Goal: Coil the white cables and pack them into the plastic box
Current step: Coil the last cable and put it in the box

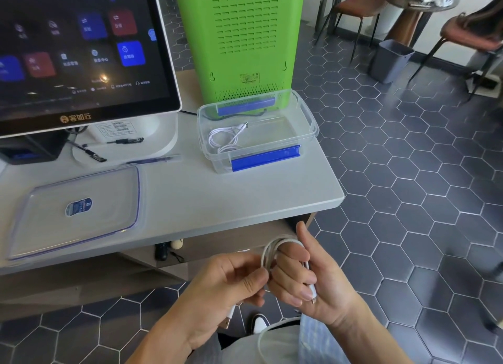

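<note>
One white cable point(275, 250) looped round right hand point(313, 279) as former | left hand point(231, 284) fingers pinched strand, feeding | plastic box point(307, 113) open at table's far right corner, coiled cable point(224, 139) inside

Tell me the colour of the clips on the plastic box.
Blue; the head view shows the clips on the clear plastic box.
</note>
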